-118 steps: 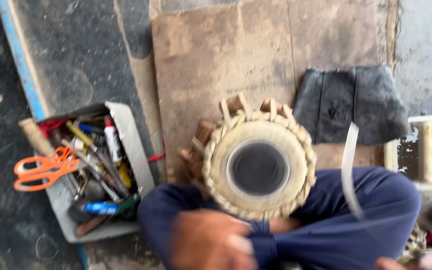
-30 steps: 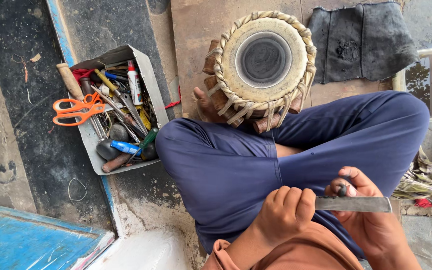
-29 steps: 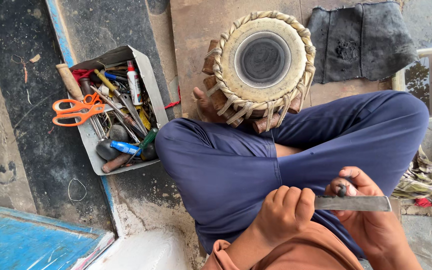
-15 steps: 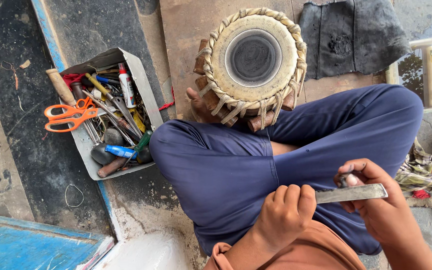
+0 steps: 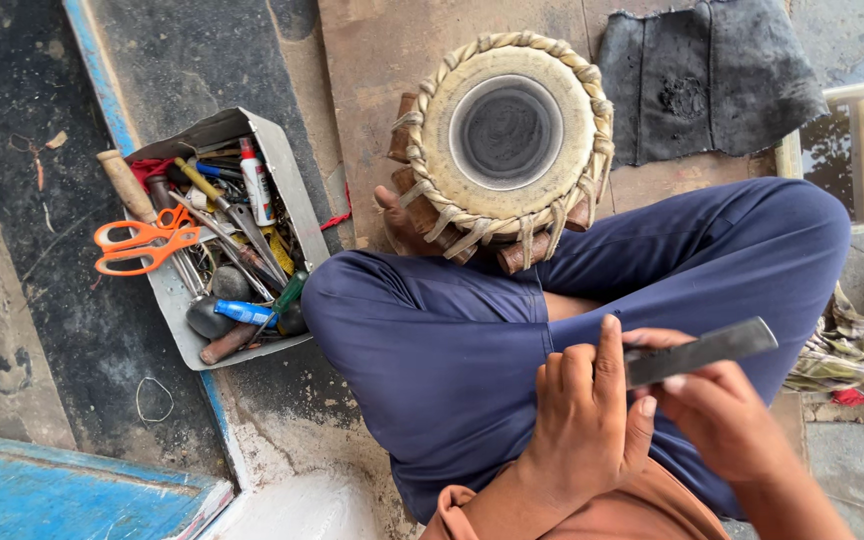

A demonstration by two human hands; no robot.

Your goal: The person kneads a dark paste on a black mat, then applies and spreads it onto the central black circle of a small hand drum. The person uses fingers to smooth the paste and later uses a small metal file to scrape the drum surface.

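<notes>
I sit cross-legged in blue trousers point(image 5: 452, 340). A small rope-laced drum point(image 5: 505, 135) with a pale skin and a dark centre rests against my foot on a wooden board. Over my lap, both hands hold a flat dark metal blade point(image 5: 704, 351). My left hand point(image 5: 584, 432) pinches its left end with the fingers curled. My right hand point(image 5: 724, 425) grips it from below, and the blade's far end sticks out up and to the right.
A grey metal tool box point(image 5: 214, 240) on my left holds orange scissors point(image 5: 142, 245), screwdrivers and other tools. A black cloth point(image 5: 712, 75) and a white tray point(image 5: 857, 150) lie at the top right. Rags point(image 5: 837, 355) sit by my right knee; a blue plank point(image 5: 72, 495) lies at the bottom left.
My view has shifted slightly. Both hands have risen a little with the blade, and its right end now tilts upward.
</notes>
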